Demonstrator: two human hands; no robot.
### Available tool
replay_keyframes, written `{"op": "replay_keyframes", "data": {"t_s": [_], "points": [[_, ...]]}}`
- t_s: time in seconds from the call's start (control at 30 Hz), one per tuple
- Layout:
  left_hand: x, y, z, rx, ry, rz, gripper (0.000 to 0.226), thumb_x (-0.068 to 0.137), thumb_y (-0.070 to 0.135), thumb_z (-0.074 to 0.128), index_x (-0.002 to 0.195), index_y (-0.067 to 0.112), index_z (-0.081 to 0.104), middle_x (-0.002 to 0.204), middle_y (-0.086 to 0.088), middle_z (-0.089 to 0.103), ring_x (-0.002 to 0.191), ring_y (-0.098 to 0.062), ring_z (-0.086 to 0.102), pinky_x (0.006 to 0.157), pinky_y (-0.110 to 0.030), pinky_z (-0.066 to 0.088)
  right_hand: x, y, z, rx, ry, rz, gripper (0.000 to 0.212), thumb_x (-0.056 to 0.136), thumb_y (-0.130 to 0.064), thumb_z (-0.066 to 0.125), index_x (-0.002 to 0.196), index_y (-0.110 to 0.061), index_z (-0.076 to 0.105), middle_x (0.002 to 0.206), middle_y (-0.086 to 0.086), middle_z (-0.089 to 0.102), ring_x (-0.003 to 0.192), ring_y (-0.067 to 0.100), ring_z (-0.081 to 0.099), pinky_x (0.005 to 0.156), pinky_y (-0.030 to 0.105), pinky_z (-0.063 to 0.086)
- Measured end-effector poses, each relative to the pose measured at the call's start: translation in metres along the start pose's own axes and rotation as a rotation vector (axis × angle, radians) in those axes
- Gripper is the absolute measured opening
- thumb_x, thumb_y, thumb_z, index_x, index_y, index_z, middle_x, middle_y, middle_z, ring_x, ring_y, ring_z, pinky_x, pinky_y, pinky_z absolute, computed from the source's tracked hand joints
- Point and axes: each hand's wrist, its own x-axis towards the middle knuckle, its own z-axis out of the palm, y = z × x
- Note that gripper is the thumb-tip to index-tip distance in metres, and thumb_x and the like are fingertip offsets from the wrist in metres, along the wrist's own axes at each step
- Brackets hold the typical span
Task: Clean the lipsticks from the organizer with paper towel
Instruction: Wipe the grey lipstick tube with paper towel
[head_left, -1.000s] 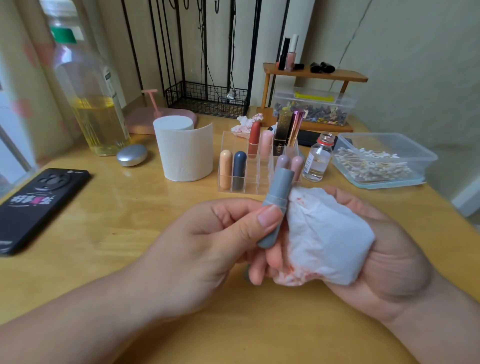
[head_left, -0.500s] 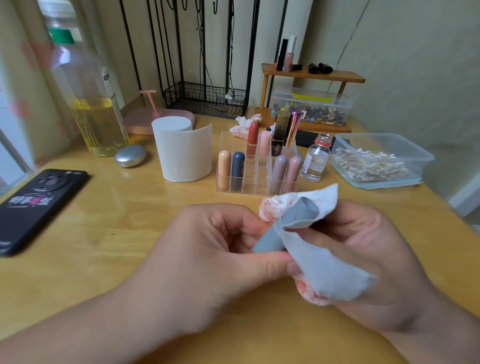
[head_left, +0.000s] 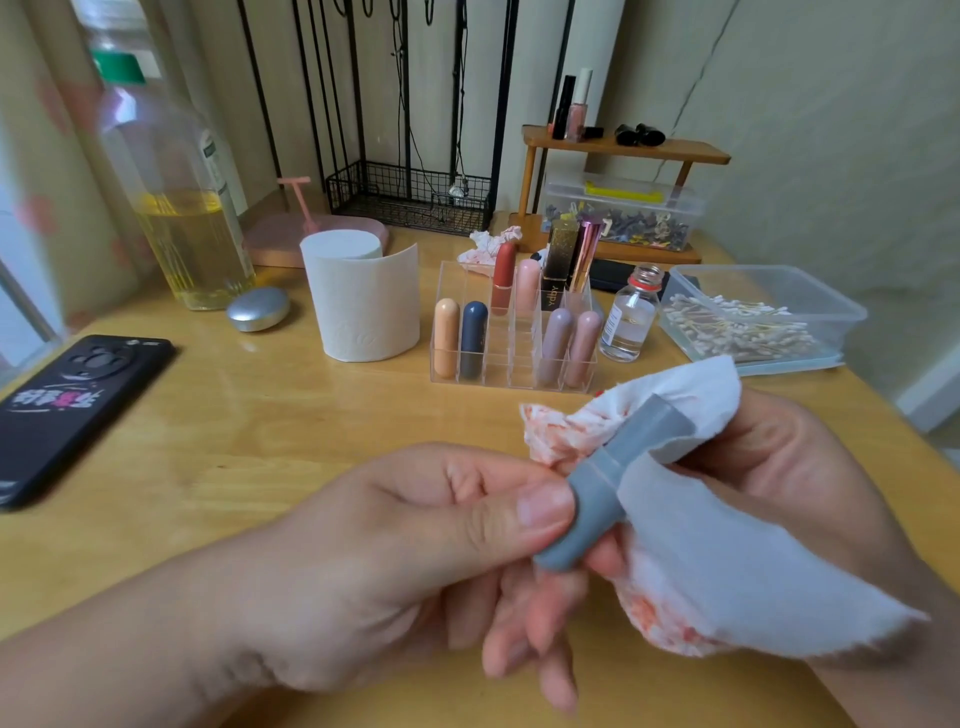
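My left hand (head_left: 415, 561) pinches the grey lipstick (head_left: 613, 488), tilted toward one o'clock; my right hand (head_left: 789, 499) grips the paper towel (head_left: 727, 561) around it.

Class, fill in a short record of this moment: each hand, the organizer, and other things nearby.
left hand: pinches the grey lipstick near its lower end
right hand: holds a stained paper towel against the lipstick's upper part
organizer: several lipsticks standing upright
nearby: paper roll, phone, box of cotton swabs
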Motion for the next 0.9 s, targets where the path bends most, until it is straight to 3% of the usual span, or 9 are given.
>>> {"op": "replay_keyframes", "data": {"t_s": [0.1, 0.23, 0.4, 0.43, 0.5, 0.6, 0.67, 0.8, 0.9], "points": [[-0.001, -0.003, 0.006, -0.002, 0.012, 0.017, 0.025, 0.097, 0.021, 0.059, 0.099, -0.004, 0.063, 0.073, -0.010, 0.057, 0.057, -0.013, 0.054, 0.068, -0.033, 0.053, -0.003, -0.006, -0.002, -0.004, -0.031, 0.062, 0.026, 0.079, -0.028, 0.081, 0.098, -0.011, 0.074, 0.071, 0.024, 0.064, 0.047, 0.036, 0.059, 0.044, 0.044, 0.050], [-0.005, -0.008, 0.021, 0.486, 0.459, 0.217, 0.026, 0.081, 0.032, 0.071, 0.080, 0.006, 0.070, 0.057, -0.006, 0.062, 0.051, -0.016, 0.058, 0.051, -0.018, 0.046, -0.002, -0.007, 0.002, -0.023, 0.052, 0.006, 0.036, 0.075, -0.035, 0.083, 0.096, -0.007, 0.074, 0.069, 0.044, 0.044, 0.040, 0.062, 0.033, 0.030, 0.060, 0.028], [-0.010, -0.012, 0.016, 1.122, 0.726, 0.443, 0.026, 0.071, 0.046, 0.075, 0.084, 0.026, 0.065, 0.067, 0.005, 0.067, 0.059, -0.007, 0.061, 0.055, -0.018, 0.047, -0.003, 0.002, 0.009, -0.062, 0.146, -0.076, 0.037, 0.074, -0.034, 0.083, 0.097, -0.006, 0.073, 0.076, 0.043, 0.053, 0.037, 0.059, 0.030, 0.029, 0.054, 0.028], [-0.009, -0.012, 0.012, 1.077, 0.724, 0.438, 0.029, 0.069, 0.044, 0.078, 0.083, 0.023, 0.064, 0.069, 0.002, 0.068, 0.060, -0.010, 0.062, 0.056, -0.021, 0.048, -0.003, 0.002, 0.010, -0.032, 0.135, -0.062, 0.039, 0.075, -0.032, 0.084, 0.098, -0.003, 0.071, 0.071, 0.044, 0.048, 0.036, 0.054, 0.030, 0.030, 0.050, 0.028], [-0.007, -0.007, 0.007, 0.747, 0.601, 0.316, 0.029, 0.067, 0.037, 0.083, 0.081, 0.019, 0.064, 0.070, -0.007, 0.069, 0.063, -0.018, 0.063, 0.060, -0.029, 0.051, -0.003, 0.001, 0.008, 0.003, 0.102, -0.018, 0.041, 0.075, -0.031, 0.084, 0.099, -0.001, 0.070, 0.065, 0.044, 0.042, 0.037, 0.054, 0.030, 0.032, 0.047, 0.028], [-0.005, 0.004, 0.001, 0.283, 0.215, 0.051, 0.027, 0.087, 0.037, 0.071, 0.090, 0.011, 0.070, 0.079, -0.012, 0.066, 0.071, -0.023, 0.059, 0.067, -0.033, 0.053, -0.003, 0.000, 0.005, -0.002, -0.014, -0.005, 0.033, 0.084, -0.028, 0.077, 0.101, -0.002, 0.067, 0.067, 0.032, 0.061, 0.042, 0.051, 0.045, 0.032, 0.051, 0.033], [-0.006, 0.008, 0.001, 0.173, 0.105, -0.027, 0.028, 0.097, 0.032, 0.059, 0.093, 0.006, 0.070, 0.083, -0.014, 0.064, 0.073, -0.022, 0.056, 0.069, -0.032, 0.053, -0.002, 0.001, 0.005, 0.059, -0.078, 0.000, 0.030, 0.089, -0.021, 0.071, 0.103, 0.005, 0.063, 0.073, 0.029, 0.066, 0.053, 0.043, 0.061, 0.042, 0.046, 0.044], [-0.006, 0.004, 0.008, 0.536, 0.348, 0.135, 0.022, 0.087, 0.033, 0.065, 0.082, 0.014, 0.075, 0.070, -0.003, 0.069, 0.063, -0.013, 0.059, 0.060, -0.024, 0.051, -0.001, 0.005, 0.000, -0.002, 0.028, -0.032, 0.025, 0.085, -0.023, 0.074, 0.103, -0.005, 0.071, 0.080, 0.024, 0.068, 0.062, 0.044, 0.057, 0.045, 0.052, 0.046], [-0.010, -0.004, 0.015, 0.991, 0.601, 0.343, 0.020, 0.078, 0.045, 0.073, 0.088, 0.028, 0.075, 0.072, 0.004, 0.072, 0.062, -0.010, 0.064, 0.058, -0.024, 0.053, 0.000, 0.009, 0.003, 0.052, 0.090, -0.014, 0.020, 0.081, -0.005, 0.074, 0.100, 0.000, 0.071, 0.076, 0.027, 0.063, 0.061, 0.041, 0.053, 0.050, 0.039, 0.050]]}}
